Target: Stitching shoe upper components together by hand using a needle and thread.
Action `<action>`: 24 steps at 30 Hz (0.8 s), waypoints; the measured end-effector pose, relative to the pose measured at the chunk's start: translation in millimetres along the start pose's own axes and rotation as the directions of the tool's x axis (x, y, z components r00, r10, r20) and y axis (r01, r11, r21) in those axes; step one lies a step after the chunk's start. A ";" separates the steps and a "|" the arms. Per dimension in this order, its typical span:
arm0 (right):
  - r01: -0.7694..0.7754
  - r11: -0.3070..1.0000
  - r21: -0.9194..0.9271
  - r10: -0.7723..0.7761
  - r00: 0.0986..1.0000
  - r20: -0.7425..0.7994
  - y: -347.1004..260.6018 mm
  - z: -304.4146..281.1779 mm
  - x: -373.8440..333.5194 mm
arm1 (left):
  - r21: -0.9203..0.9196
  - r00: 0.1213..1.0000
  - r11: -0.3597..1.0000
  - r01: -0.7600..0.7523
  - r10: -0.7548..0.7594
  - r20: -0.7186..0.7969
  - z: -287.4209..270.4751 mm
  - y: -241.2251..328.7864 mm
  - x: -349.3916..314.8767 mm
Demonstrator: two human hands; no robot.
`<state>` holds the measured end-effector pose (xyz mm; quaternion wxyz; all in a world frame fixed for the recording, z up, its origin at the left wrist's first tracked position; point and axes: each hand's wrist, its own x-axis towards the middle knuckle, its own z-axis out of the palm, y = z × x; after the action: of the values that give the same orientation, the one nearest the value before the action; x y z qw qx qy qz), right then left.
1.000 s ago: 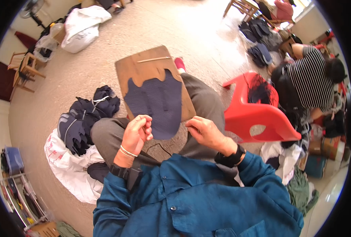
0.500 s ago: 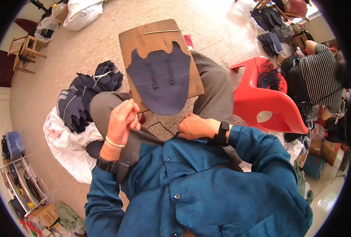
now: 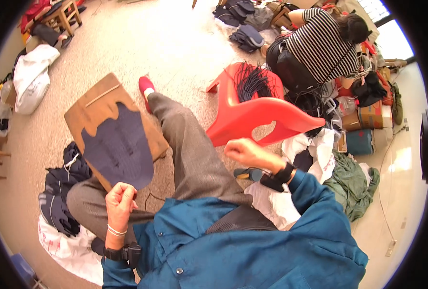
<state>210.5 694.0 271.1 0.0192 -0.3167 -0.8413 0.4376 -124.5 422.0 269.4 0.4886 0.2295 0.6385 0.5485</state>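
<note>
My left hand (image 3: 121,204) is closed, thumb and fingers pressed together at the lower edge of a dark navy shoe-upper piece (image 3: 120,144). Anything inside that pinch is hidden. The piece lies flat on a brown wooden board (image 3: 96,96) by my left knee and shows two rows of small marks. Across the board's far end rests a thin pale rod (image 3: 103,95). My right hand (image 3: 248,154) hovers beside the red plastic chair (image 3: 233,115), fingers curled and nothing visible in them. A bundle of black laces (image 3: 255,85) is draped over the chair.
Tied stacks of dark pieces (image 3: 60,192) and a white sack (image 3: 74,250) lie left of my knee. Beyond the chair sits a person in a striped top (image 3: 320,45). White bags (image 3: 320,149) and green cloth (image 3: 346,185) are at the right.
My view has turned right, so the board appears farther left. My right hand has moved from my lap out toward the red chair. My left hand now pinches near the piece's edge.
</note>
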 end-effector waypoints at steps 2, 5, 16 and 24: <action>0.081 0.996 0.037 -0.076 0.991 -0.112 -11.6 19.9 7.1 | 0.034 0.998 0.998 -0.059 0.058 0.020 11.2 9.3 12.6; 0.217 0.970 -0.112 -0.238 0.945 -0.224 -11.9 29.3 39.0 | 0.105 0.995 0.990 -0.097 0.094 0.031 29.0 20.9 29.7; 0.036 0.918 -0.395 -0.134 0.966 -0.222 -20.5 -236.0 96.5 | 0.240 0.998 0.969 -0.062 0.068 -0.015 29.8 29.1 47.5; -0.590 0.792 -0.157 0.600 0.704 0.381 109.7 -226.3 104.2 | 0.232 0.996 0.969 0.090 -0.086 -0.028 45.7 25.4 57.1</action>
<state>253.9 960.8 302.9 -0.3040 -0.4718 -0.6833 0.4669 -114.5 498.5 275.2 0.4766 0.2517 0.7123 0.4496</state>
